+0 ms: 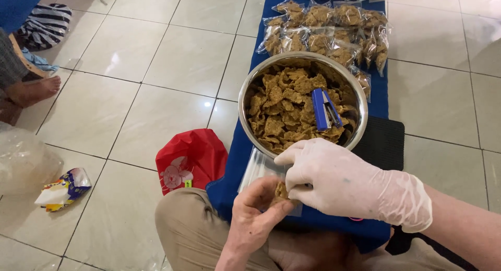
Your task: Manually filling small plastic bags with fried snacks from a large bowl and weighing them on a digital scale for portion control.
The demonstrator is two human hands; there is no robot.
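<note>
While the left hand [258, 211], bare, pinches one brown chip [281, 191] between thumb and fingers, the right hand [334, 179], in a thin white glove, closes its fingertips on the same chip from the other side; both grips are clamped on it. Chip and hands sit just in front of the steel bowl [249, 88], over a flat stack of clear empty bags [257, 169] that lies at the bowl's near rim. One bowl is present, heaped with many more chips [279, 112], too many to count. One blue stapler [324, 109] rests on the heap, toward the bowl's right side. Beyond the bowl, filled and sealed clear packets [323, 33] lie in overlapping rows; their exact number cannot be told. Beneath the bowl runs one blue cloth [235, 161]. Left of the bowl, on the tiled floor [156, 57], lies one red plastic bag [190, 159]; farther left is one small snack wrapper [63, 190]. Far left of the bowl, another person's bare foot [34, 89] rests on the tiles.
</note>
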